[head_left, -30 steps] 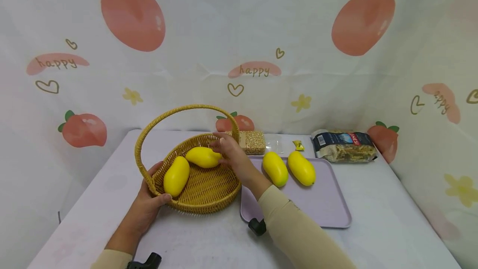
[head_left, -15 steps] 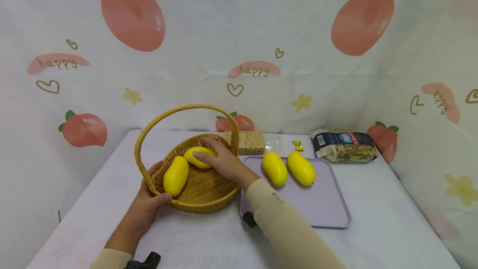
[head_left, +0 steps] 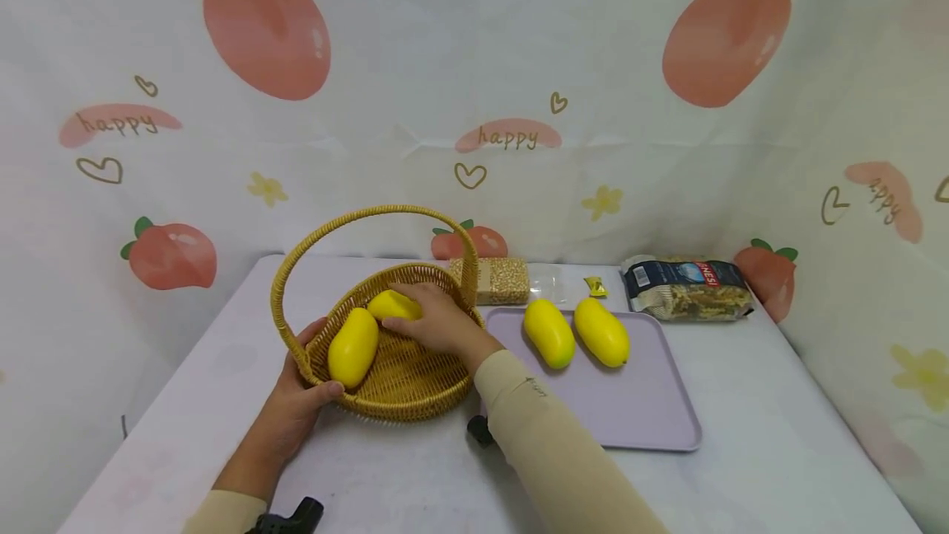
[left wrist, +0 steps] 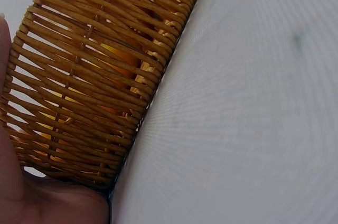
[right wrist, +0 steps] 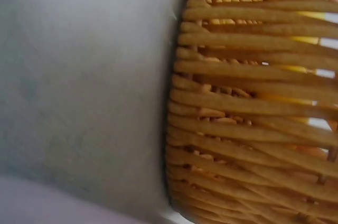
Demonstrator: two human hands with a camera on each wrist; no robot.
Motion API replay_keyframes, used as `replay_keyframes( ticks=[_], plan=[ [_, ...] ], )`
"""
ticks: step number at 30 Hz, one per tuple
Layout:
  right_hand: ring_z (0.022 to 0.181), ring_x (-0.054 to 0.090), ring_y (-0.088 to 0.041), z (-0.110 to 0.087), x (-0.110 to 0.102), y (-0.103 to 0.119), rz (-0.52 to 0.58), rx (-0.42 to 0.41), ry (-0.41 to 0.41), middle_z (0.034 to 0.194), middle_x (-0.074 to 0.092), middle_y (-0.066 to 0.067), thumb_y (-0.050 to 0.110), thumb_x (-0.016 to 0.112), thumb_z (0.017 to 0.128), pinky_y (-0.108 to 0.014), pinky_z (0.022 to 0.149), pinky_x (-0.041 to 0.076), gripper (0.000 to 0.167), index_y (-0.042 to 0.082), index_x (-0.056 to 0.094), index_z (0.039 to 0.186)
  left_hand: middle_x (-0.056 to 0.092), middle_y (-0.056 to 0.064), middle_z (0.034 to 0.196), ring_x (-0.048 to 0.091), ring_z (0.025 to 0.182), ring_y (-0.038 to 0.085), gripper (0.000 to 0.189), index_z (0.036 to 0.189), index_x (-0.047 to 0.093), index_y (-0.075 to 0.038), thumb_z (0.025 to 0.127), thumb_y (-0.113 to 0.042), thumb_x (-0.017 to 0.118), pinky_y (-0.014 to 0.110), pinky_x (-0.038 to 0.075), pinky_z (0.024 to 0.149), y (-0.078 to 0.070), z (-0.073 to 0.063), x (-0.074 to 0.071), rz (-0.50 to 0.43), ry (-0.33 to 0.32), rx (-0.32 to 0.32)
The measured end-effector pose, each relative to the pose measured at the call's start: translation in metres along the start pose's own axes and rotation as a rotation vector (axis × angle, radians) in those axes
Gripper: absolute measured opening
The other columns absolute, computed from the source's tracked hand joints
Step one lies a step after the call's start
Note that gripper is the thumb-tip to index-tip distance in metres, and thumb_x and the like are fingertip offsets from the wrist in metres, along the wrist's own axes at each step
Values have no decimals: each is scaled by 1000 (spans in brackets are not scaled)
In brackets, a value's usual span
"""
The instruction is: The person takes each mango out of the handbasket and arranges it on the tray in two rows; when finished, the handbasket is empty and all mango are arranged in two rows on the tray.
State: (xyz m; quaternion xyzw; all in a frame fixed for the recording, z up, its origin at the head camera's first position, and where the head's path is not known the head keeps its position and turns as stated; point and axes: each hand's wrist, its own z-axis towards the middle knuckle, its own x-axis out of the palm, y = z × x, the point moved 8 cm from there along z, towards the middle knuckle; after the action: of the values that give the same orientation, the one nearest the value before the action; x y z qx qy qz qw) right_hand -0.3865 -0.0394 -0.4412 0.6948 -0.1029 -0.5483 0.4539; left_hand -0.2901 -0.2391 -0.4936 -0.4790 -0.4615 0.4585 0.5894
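In the head view, a wicker basket (head_left: 415,381) with a tall arched handle stands left of centre, holding two yellow mangoes. My left hand (head_left: 291,402) grips its left rim, thumb over the front edge and fingers around the outside. Inside the basket, my right hand (head_left: 436,320) holds the farther mango (head_left: 387,304), thumb at its near side and fingers over its far side, hiding its right end. The nearer mango (head_left: 352,348) leans along the left wall. Both wrist views mostly show the outer basket weave (left wrist: 95,81), with yellow glimpsed through the gaps.
Right of the basket lies a lilac tray (head_left: 652,410) bearing one mango (head_left: 549,334) and another mango (head_left: 601,332). Behind are a pack of corn kernels (head_left: 504,281), a small yellow wrapped sweet (head_left: 596,287) and a bag of pasta (head_left: 689,290). A patterned cloth backs the table.
My right hand has moved left from the farther mango's right end, deeper into the basket, and now holds that mango. The left hand keeps its grip on the rim.
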Motion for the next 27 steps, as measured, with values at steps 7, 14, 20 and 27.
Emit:
replay_keyframes(
  ticks=[7,14,20,27],
  plan=[
    [136,51,-27,2,6,0,-183,13,-1,154,49,-11,37,71,109,-43,112,47,52,23,58,157,20,10,172,40,146,17,94,173,16,-28,104,1,72,21,41,113,1,-1,-1,4,1,-5],
    [110,58,-21,1,6,1,-252,28,-33,141,55,-11,32,83,101,-35,97,52,68,20,52,160,18,10,171,40,145,16,93,173,16,-27,104,0,72,20,41,113,4,-2,-3,3,7,16],
    [109,55,-22,1,6,-3,-232,60,-13,137,52,-12,30,87,96,-35,93,52,75,16,52,161,18,10,171,40,144,17,93,173,17,-27,104,1,71,20,41,113,3,-1,-2,0,9,15],
    [111,56,-21,-1,5,-1,-223,47,-11,142,54,-12,27,87,96,-35,97,51,75,14,51,161,20,9,170,41,143,17,91,173,16,-26,105,0,71,20,41,112,0,-1,0,-6,5,4]
  ],
)
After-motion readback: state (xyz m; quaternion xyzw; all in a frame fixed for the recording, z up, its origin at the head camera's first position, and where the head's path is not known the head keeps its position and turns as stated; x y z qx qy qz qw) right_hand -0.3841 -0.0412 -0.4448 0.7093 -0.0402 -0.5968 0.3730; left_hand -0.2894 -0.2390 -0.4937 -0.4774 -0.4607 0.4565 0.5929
